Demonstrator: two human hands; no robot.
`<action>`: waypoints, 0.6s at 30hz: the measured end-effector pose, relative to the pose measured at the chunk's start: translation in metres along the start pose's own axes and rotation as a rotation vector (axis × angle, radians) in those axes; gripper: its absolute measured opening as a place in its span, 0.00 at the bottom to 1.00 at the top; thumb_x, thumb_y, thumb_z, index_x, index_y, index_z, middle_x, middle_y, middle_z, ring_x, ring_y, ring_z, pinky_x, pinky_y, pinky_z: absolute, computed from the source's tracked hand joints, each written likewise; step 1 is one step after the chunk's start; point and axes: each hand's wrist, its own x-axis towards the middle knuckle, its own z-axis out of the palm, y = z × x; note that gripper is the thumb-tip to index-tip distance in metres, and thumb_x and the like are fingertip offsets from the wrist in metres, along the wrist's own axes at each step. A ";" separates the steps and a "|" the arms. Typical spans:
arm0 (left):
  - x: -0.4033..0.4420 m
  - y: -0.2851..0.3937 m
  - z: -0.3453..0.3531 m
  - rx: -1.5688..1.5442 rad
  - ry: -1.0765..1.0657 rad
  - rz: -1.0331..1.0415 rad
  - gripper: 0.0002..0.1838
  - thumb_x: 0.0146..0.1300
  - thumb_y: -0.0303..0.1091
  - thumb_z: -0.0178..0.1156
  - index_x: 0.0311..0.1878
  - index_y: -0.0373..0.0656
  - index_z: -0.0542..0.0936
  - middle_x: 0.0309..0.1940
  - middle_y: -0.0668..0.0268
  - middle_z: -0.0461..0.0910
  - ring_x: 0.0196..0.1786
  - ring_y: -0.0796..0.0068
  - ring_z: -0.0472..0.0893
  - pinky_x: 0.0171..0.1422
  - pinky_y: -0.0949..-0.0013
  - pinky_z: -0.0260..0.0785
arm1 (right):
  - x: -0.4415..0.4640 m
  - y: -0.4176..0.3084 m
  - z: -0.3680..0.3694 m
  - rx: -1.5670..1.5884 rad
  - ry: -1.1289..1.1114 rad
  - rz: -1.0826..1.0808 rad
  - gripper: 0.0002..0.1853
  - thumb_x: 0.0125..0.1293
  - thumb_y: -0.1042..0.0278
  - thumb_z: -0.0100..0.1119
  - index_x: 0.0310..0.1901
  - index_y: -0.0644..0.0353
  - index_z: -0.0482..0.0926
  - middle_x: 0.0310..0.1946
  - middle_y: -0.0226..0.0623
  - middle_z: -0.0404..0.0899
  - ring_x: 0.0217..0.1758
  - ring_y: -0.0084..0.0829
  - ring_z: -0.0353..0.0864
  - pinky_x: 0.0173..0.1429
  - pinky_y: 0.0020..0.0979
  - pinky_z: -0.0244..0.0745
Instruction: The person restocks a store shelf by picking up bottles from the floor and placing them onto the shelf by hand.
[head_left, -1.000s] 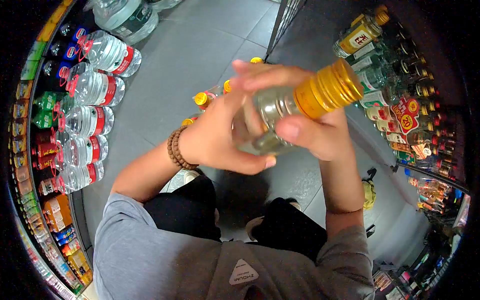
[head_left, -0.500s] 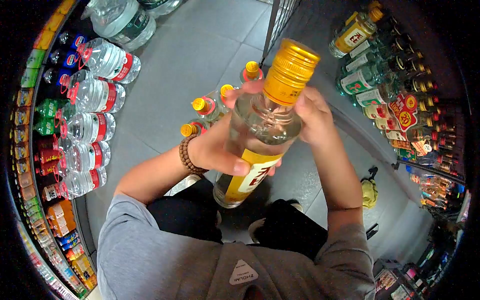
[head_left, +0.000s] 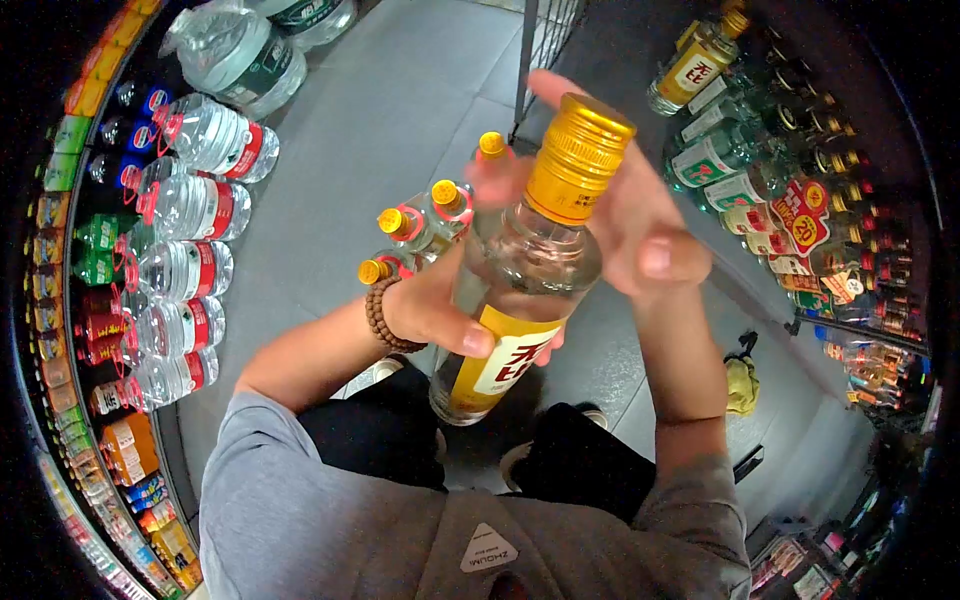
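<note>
Lining the far left we've got a shelf of green soda bottles (head_left: 96, 248) and other drinks, then a row of big clear water jugs (head_left: 185, 270) with red-and-white labels. Next along is the brown bead bracelet (head_left: 376, 312) on our left wrist, with a bunch of yellow-capped bottles (head_left: 400, 224) standing on the gray tile floor (head_left: 390, 120) just beyond it. Our left hand (head_left: 432, 305) is wrapped around a clear glass bottle (head_left: 525, 290), thumb against its yellow label (head_left: 500, 345), so the bottle's up off the floor in front of us, leaning with its gold screw cap (head_left: 580, 160) toward the upper right. Our right hand (head_left: 645, 220) is right by that cap, fingers spread and thumb sticking out; honestly we can't tell if any part touches the glass, some fingertips are blurry. Past it are rows of liquor bottles (head_left: 735, 150), a yellow-green bag (head_left: 741, 386) on the floor below, and a red "20" sign (head_left: 803, 225) among the bottles.
</note>
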 end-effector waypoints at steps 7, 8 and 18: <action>0.021 0.014 -0.002 0.066 0.095 0.031 0.41 0.44 0.46 0.71 0.59 0.36 0.65 0.41 0.54 0.79 0.41 0.61 0.82 0.46 0.59 0.76 | 0.003 -0.012 0.008 -0.297 0.010 0.026 0.46 0.49 0.60 0.72 0.65 0.69 0.57 0.51 0.53 0.75 0.52 0.37 0.78 0.57 0.35 0.73; 0.025 0.020 -0.001 0.088 0.148 0.038 0.40 0.44 0.46 0.70 0.58 0.36 0.65 0.40 0.54 0.79 0.40 0.61 0.82 0.45 0.59 0.77 | 0.002 -0.016 0.007 -0.308 0.011 0.010 0.46 0.49 0.60 0.72 0.65 0.69 0.57 0.51 0.53 0.75 0.52 0.37 0.78 0.57 0.35 0.73; 0.067 0.060 0.003 0.526 0.268 0.341 0.39 0.47 0.35 0.71 0.62 0.39 0.62 0.54 0.60 0.71 0.58 0.68 0.73 0.64 0.61 0.66 | -0.026 -0.041 0.003 -1.189 0.310 -0.437 0.26 0.58 0.68 0.65 0.56 0.68 0.71 0.47 0.48 0.77 0.49 0.37 0.78 0.55 0.34 0.71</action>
